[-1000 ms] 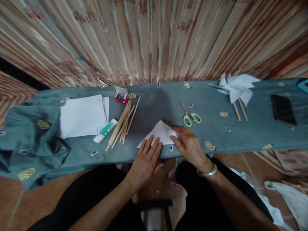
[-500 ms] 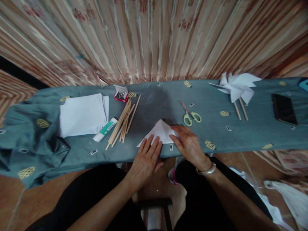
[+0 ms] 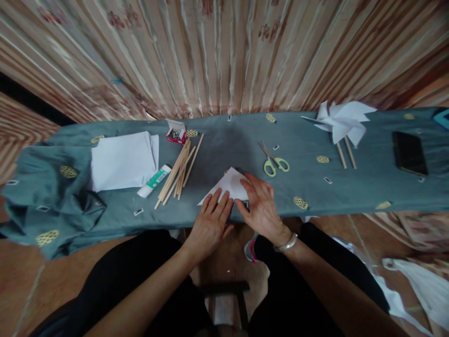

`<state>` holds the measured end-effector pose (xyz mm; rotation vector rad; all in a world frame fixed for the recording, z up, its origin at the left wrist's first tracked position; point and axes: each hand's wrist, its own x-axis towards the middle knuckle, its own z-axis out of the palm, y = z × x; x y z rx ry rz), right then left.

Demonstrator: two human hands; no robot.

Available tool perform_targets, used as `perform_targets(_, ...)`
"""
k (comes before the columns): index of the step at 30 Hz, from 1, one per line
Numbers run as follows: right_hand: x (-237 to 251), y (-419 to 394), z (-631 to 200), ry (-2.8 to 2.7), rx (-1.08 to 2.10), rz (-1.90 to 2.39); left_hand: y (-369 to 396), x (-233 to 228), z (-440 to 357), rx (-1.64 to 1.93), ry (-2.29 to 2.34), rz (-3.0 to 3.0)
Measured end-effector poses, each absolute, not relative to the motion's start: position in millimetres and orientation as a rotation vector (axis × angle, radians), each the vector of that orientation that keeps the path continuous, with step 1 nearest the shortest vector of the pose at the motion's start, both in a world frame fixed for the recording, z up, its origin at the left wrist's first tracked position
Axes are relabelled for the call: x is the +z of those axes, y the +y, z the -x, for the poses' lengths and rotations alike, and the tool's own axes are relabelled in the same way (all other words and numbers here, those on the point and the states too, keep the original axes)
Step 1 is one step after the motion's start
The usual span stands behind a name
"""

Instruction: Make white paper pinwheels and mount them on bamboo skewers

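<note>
A white sheet of paper (image 3: 229,181), folded into a triangle, lies at the front edge of the cloth-covered table. My left hand (image 3: 209,224) rests flat on its lower edge with the fingers spread. At the paper's right side is my right hand (image 3: 261,206), fingers stretched and apart, its fingertips touching the paper and hiding that corner. Green-handled scissors (image 3: 272,161) lie partly opened beyond my right hand. To the left of the paper is a loose bunch of wooden sticks (image 3: 180,173).
A stack of white paper (image 3: 122,161), a glue tube (image 3: 154,181) and a small red box of metal pins (image 3: 176,133) are on the left. White paper pinwheels (image 3: 345,121) on sticks and a black phone (image 3: 409,152) lie on the right.
My right hand has slid left and inward along the paper's edge. My left hand stays spread on the paper. The whole view has shifted slightly.
</note>
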<state>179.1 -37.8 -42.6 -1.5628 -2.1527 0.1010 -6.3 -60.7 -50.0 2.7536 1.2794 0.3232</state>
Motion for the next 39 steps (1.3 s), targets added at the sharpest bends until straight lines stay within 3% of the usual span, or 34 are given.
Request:
perform_targets(19, -53.3, -36.0, -246.6, -1.99, 0.128, 1.597, -86.9, -43.3, 74.7, 0.32, 1.472, -2.712)
perform_targets(29, -37.5, -37.3, -233.1, -1.967, 0.306, 1.558, -90.7, -52.4, 72.8, 0.434, 1.498, -2.62)
perform_targets(34, -32.9, -36.7, -227.1, -1.748, 0.517, 1.547, -90.8, -51.1, 72.5, 0.485, 1.496, -2.571)
perform_targets(39, -29.1, -31.5, -223.3, -1.349, 1.031, 1.514, -86.8, -49.6, 67.4, 0.551, 1.502, -2.543)
